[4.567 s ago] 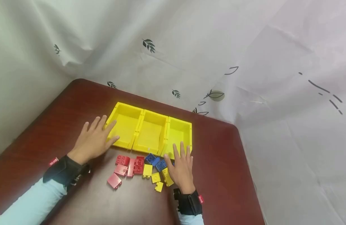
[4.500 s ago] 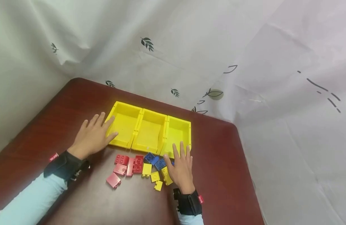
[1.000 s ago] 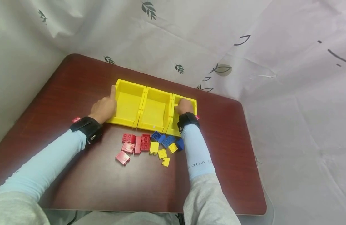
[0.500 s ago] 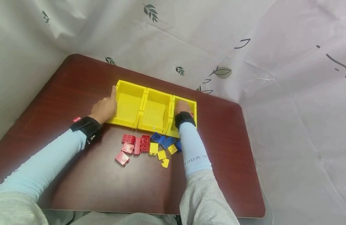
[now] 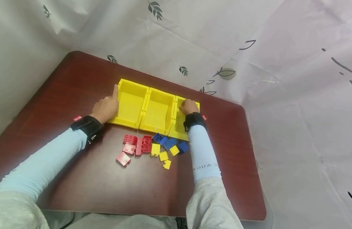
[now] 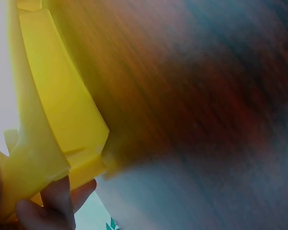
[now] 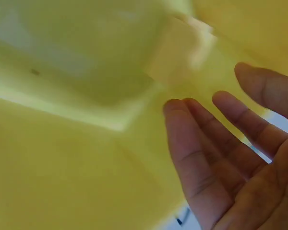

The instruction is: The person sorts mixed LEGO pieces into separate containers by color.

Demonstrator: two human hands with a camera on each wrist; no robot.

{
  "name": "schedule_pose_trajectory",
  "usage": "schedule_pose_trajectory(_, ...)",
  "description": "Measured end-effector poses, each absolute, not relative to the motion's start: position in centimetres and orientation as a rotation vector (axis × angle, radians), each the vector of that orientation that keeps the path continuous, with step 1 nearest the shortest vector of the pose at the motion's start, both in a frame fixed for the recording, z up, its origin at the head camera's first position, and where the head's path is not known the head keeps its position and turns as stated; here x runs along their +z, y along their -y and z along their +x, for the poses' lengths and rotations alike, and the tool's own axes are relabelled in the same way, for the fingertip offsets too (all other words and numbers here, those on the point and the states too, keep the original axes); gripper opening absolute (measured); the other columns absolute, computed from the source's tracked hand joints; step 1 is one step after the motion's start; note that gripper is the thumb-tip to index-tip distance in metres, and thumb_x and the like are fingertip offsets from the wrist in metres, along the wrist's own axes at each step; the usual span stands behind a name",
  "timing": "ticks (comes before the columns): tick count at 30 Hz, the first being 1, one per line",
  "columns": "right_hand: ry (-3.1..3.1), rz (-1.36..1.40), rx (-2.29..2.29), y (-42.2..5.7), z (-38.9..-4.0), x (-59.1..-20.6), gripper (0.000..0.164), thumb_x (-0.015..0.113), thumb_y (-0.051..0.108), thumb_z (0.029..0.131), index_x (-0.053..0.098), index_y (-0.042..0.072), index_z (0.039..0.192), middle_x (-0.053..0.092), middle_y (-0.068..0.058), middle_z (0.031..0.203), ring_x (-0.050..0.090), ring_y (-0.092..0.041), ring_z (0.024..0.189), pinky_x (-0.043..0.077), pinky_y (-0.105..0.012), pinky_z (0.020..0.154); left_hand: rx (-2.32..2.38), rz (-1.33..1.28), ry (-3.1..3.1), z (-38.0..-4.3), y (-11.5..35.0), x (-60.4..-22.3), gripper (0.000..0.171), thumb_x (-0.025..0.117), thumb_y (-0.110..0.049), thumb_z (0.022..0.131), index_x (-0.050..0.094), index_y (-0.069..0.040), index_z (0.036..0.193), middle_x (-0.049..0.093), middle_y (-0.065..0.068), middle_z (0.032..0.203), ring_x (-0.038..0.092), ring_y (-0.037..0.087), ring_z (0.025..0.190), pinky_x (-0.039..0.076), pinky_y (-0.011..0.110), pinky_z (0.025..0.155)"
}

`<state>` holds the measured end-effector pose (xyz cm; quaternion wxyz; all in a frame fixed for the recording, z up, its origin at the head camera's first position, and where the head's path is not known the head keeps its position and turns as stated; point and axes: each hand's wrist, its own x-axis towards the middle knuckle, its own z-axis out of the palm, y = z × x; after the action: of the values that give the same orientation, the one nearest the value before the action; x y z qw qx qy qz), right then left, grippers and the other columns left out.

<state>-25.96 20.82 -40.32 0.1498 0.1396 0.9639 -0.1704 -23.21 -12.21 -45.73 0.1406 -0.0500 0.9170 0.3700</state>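
Observation:
A yellow three-compartment tray (image 5: 144,109) lies across the table. At its left end, my left hand (image 5: 105,108) grips the side wall, index finger straight along the rim; in the left wrist view its fingers (image 6: 57,199) curl round the tray's edge. My right hand (image 5: 189,107) is inside the right compartment. The right wrist view shows that hand's fingers (image 7: 187,153) spread from the thumb with nothing between them, and a yellow brick (image 7: 175,55) in the compartment just beyond the fingertips. The left and middle compartments hold no bricks.
Several red bricks (image 5: 138,146) lie in front of the tray. Beside them are several blue bricks (image 5: 170,144) and several yellow bricks (image 5: 163,156). A light patterned curtain (image 5: 164,44) hangs behind the dark red table (image 5: 107,187).
From hovering over the bricks, my right hand moved into the right compartment, dipped lower, then rose slightly, letting go of a yellow brick. My left hand took hold of the tray's left side.

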Motion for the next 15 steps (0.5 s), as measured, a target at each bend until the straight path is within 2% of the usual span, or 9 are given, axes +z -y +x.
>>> schedule_pose_trajectory(2, -2.782, 0.396, -0.502, -21.1, -25.6, -39.2, 0.036, 0.058, 0.024, 0.097, 0.063, 0.007, 0.128, 0.065, -0.012, 0.124, 0.061, -0.029, 0.1, 0.05, -0.041, 0.098, 1.084, -0.155, -2.635, -23.2, 12.3, -45.8, 0.097, -0.012, -0.077, 0.085, 0.05, -0.005, 0.104, 0.053, 0.016, 0.081, 0.053, 0.033, 0.065, 0.042, 0.039, 0.067)
schedule_pose_trajectory(5, -2.805, 0.404, -0.573, -21.4, -24.4, -37.5, 0.039, 0.055, 0.028, 0.099, 0.059, 0.009, 0.133, 0.061, -0.011, 0.133, 0.059, -0.029, 0.107, 0.048, -0.043, 0.101, 1.094, -0.146, -2.631, -23.3, 12.3, -45.9, 0.096, -0.011, -0.077, 0.085, 0.049, -0.005, 0.107, 0.053, 0.016, 0.082, 0.053, 0.033, 0.065, 0.042, 0.039, 0.067)
schedule_pose_trajectory(8, -2.858, 0.355, -0.616, -21.6, -22.5, -36.0, 0.039, 0.054, 0.029, 0.1, 0.058, 0.009, 0.133, 0.059, -0.011, 0.135, 0.058, -0.029, 0.113, 0.048, -0.044, 0.102, 1.083, -0.111, -2.646, -23.5, 12.3, -46.1, 0.095, -0.009, -0.074, 0.088, 0.046, -0.005, 0.121, 0.053, 0.016, 0.083, 0.053, 0.033, 0.066, 0.042, 0.039, 0.067)
schedule_pose_trajectory(10, -2.908, 0.296, -0.631, -21.5, -20.7, -35.3, 0.04, 0.055, 0.032, 0.1, 0.058, 0.009, 0.133, 0.06, -0.011, 0.133, 0.059, -0.029, 0.114, 0.049, -0.044, 0.1, 1.048, -0.057, -2.671, -23.7, 12.4, -46.2, 0.089, -0.006, -0.07, 0.092, 0.037, -0.007, 0.138, 0.052, 0.016, 0.084, 0.052, 0.032, 0.066, 0.042, 0.04, 0.067)
schedule_pose_trajectory(11, -2.933, 0.249, -0.637, -21.3, -19.7, -35.0, 0.04, 0.055, 0.032, 0.1, 0.058, 0.009, 0.132, 0.061, -0.012, 0.132, 0.06, -0.029, 0.114, 0.05, -0.045, 0.099, 1.045, -0.046, -2.678, -23.7, 12.4, -46.2, 0.087, -0.006, -0.069, 0.093, 0.034, -0.008, 0.141, 0.052, 0.016, 0.085, 0.052, 0.032, 0.066, 0.043, 0.04, 0.067)
schedule_pose_trajectory(13, -2.979, 0.149, -0.635, -20.9, -17.4, -34.8, 0.041, 0.058, 0.033, 0.099, 0.059, 0.008, 0.131, 0.063, -0.012, 0.129, 0.062, -0.03, 0.112, 0.052, -0.045, 0.095, 0.991, 0.033, -2.716, -23.8, 12.5, -46.4, 0.076, 0.001, -0.062, 0.098, 0.015, -0.012, 0.153, 0.051, 0.016, 0.085, 0.051, 0.031, 0.065, 0.043, 0.04, 0.067)
schedule_pose_trajectory(15, -3.021, 0.028, -0.611, -20.4, -15.0, -35.0, 0.041, 0.061, 0.032, 0.097, 0.061, 0.006, 0.128, 0.065, -0.014, 0.125, 0.065, -0.031, 0.109, 0.054, -0.045, 0.089, 0.967, 0.062, -2.724, -23.8, 12.5, -46.4, 0.071, 0.004, -0.059, 0.1, 0.007, -0.015, 0.156, 0.05, 0.016, 0.086, 0.051, 0.031, 0.065, 0.043, 0.04, 0.067)
